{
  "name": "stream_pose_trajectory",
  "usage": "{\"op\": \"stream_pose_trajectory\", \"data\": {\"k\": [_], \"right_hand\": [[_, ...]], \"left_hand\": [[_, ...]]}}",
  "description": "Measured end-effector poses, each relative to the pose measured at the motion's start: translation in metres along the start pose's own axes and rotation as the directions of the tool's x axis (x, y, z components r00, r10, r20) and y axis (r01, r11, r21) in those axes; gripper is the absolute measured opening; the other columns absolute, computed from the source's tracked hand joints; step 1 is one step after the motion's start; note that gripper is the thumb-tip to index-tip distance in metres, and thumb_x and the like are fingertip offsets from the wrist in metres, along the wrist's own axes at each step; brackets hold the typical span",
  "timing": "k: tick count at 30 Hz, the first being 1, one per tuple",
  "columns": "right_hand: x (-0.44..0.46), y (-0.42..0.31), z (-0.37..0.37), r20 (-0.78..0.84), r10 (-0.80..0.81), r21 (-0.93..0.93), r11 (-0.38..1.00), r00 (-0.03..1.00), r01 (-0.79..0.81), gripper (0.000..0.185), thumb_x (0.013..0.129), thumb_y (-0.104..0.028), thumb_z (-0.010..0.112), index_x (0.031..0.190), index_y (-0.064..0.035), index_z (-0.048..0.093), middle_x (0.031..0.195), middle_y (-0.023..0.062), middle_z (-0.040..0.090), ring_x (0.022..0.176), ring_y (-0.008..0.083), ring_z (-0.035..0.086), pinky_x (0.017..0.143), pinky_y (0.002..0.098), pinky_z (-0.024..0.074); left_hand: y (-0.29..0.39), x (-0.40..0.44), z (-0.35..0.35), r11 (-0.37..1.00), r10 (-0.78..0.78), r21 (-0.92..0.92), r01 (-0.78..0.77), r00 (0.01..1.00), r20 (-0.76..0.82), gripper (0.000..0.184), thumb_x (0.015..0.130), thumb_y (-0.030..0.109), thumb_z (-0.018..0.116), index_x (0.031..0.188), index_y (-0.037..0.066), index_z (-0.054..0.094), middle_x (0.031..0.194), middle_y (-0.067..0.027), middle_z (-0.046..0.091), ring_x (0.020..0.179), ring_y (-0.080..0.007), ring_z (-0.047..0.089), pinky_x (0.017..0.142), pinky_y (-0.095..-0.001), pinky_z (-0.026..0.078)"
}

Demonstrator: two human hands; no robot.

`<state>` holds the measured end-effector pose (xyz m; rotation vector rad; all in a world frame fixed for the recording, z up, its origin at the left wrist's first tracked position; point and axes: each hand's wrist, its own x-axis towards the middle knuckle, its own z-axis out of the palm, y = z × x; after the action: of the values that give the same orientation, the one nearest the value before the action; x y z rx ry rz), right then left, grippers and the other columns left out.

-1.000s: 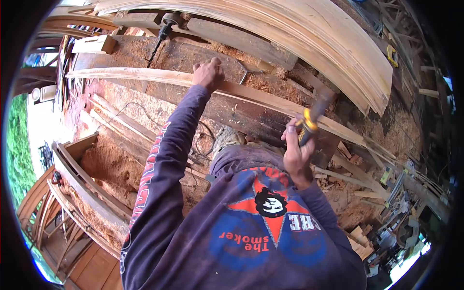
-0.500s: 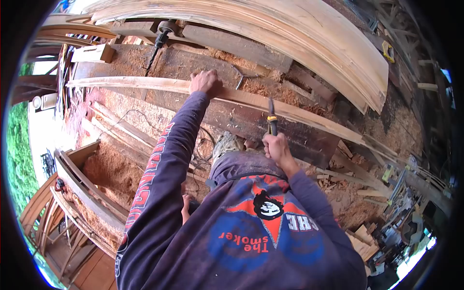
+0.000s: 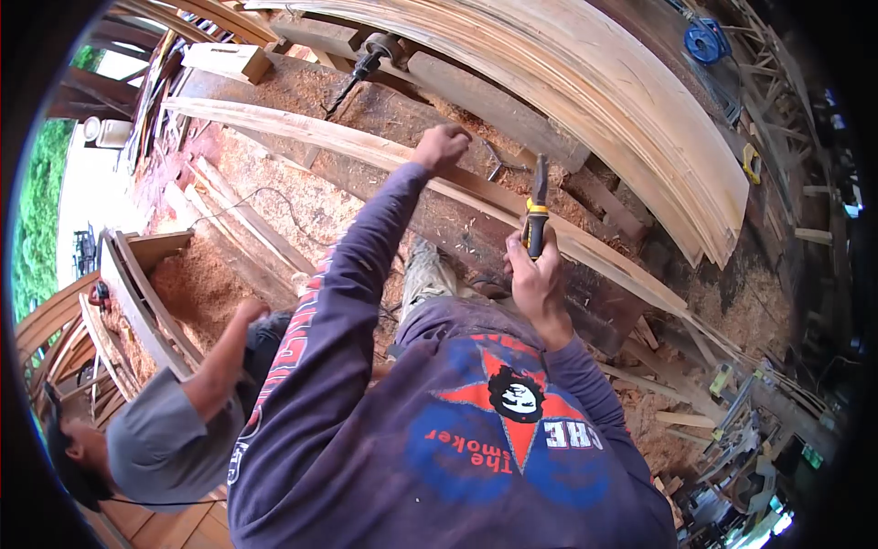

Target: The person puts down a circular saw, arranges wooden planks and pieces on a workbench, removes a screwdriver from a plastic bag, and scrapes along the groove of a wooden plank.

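In my right hand (image 3: 538,274) is a chisel (image 3: 538,218) with a black and yellow handle; its blade points up and away from me. The closed fingers and thumb wrap the handle, in front of a long, narrow wooden plank (image 3: 302,128). My left hand (image 3: 443,149) is curled just past the plank's far edge, with my wrist over the wood. Whether it touches the plank or has anything inside it is hidden. Beyond the left hand lies a thin, dark, bent metal piece (image 3: 497,163) among shavings.
A power drill (image 3: 366,73) with a long bit lies on the dusty bench, near a wooden block (image 3: 224,62). Stacked boards (image 3: 631,101) run along the far side. A co-worker in a grey shirt (image 3: 169,439) bends at lower left, beside a shavings-filled wooden frame (image 3: 137,293).
My left hand has shifted right along the plank and sits at its far edge. The chisel has swung toward the camera, showing its broad blade. A co-worker has come into view at lower left.
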<state>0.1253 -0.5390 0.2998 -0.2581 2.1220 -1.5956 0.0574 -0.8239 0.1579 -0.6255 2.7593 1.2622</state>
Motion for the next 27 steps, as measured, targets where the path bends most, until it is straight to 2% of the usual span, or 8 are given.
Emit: {"op": "stream_pose_trajectory", "data": {"k": [2,5,10,12,14,16,20,27], "right_hand": [[0.000,-0.018,0.024,-0.049,-0.041,0.123,0.991,0.998,0.047,0.020,0.097,-0.014,0.058,0.110,0.0004,0.054,0.082,0.0046,0.057,0.069,0.0132,0.056,0.065,0.0315,0.0480],[0.013,0.031,0.063,-0.136,-0.329,0.155,0.925,0.934,0.348,0.022,0.097,-0.007,0.054,0.118,0.0007,0.055,0.086,0.0060,0.059,0.073,0.0128,0.057,0.065,0.0299,0.0484],[0.049,0.032,0.088,0.226,0.359,-0.353,0.897,0.906,-0.268,0.010,0.095,-0.002,0.055,0.105,-0.0010,0.056,0.088,0.0055,0.059,0.070,0.0116,0.057,0.059,0.0283,0.0478],[0.023,-0.048,0.103,-0.140,-0.020,0.291,0.955,0.990,0.061,0.016,0.096,-0.009,0.054,0.110,-0.0014,0.055,0.082,0.0023,0.055,0.067,0.0101,0.051,0.060,0.0263,0.0438],[0.018,-0.020,0.123,-0.334,-0.278,0.329,0.861,0.901,0.388,0.013,0.095,-0.008,0.052,0.107,-0.0010,0.054,0.082,0.0034,0.054,0.072,0.0110,0.051,0.064,0.0263,0.0440],[0.022,0.003,0.133,-0.002,-0.066,-0.120,0.991,0.998,0.065,0.014,0.091,-0.009,0.053,0.101,-0.0001,0.056,0.075,0.0047,0.055,0.065,0.0138,0.053,0.060,0.0282,0.0449],[0.025,0.012,0.152,0.141,0.445,0.128,0.878,0.884,-0.462,0.018,0.087,-0.012,0.055,0.100,0.0018,0.057,0.060,0.0062,0.054,0.048,0.0169,0.053,0.048,0.0323,0.0443],[0.032,-0.056,0.180,-0.056,-0.019,0.272,0.962,0.998,0.034,0.029,0.095,-0.011,0.055,0.120,0.0029,0.049,0.075,0.0032,0.055,0.058,0.0125,0.054,0.054,0.0281,0.0455]], "left_hand": [[-0.020,0.008,-0.021,0.988,0.120,-0.081,-0.131,0.984,-0.134,0.032,0.093,0.030,0.049,0.099,0.010,0.073,0.091,-0.0210,0.073,0.084,-0.0370,0.071,0.072,-0.0458,0.055],[-0.027,-0.005,-0.059,0.857,0.119,0.515,0.030,0.960,-0.253,0.033,0.092,0.027,0.050,0.114,0.010,0.067,0.109,-0.0156,0.070,0.114,-0.0374,0.063,0.098,-0.0622,0.040],[-0.063,0.011,-0.044,0.764,0.107,0.644,-0.040,0.992,-0.065,0.041,0.096,0.028,0.051,0.128,0.003,0.055,0.124,-0.0187,0.065,0.115,-0.0354,0.064,0.107,-0.0759,0.024],[-0.041,-0.003,-0.063,0.833,0.017,0.553,-0.004,1.000,-0.019,0.038,0.098,0.024,0.046,0.128,0.004,0.056,0.123,-0.0173,0.066,0.115,-0.0357,0.064,0.107,-0.0760,0.024],[-0.041,-0.004,-0.062,0.846,-0.008,0.533,0.012,1.000,-0.010,0.037,0.098,0.024,0.045,0.126,0.004,0.057,0.122,-0.0170,0.067,0.115,-0.0360,0.063,0.108,-0.0758,0.023],[-0.040,0.002,-0.066,0.852,-0.001,0.523,0.011,1.000,-0.020,0.036,0.098,0.025,0.044,0.124,0.004,0.057,0.121,-0.0166,0.067,0.115,-0.0363,0.063,0.108,-0.0756,0.023],[-0.053,-0.002,-0.055,0.864,0.105,0.503,-0.030,0.987,-0.122,0.031,0.097,0.021,0.045,0.120,0.005,0.059,0.114,-0.0188,0.069,0.114,-0.0364,0.064,0.108,-0.0754,0.024],[-0.074,0.018,-0.123,0.997,-0.002,-0.072,-0.001,0.999,-0.040,0.024,0.091,0.019,0.049,0.106,0.004,0.061,0.091,-0.0178,0.073,0.087,-0.0301,0.071,0.101,-0.0587,0.041]]}}
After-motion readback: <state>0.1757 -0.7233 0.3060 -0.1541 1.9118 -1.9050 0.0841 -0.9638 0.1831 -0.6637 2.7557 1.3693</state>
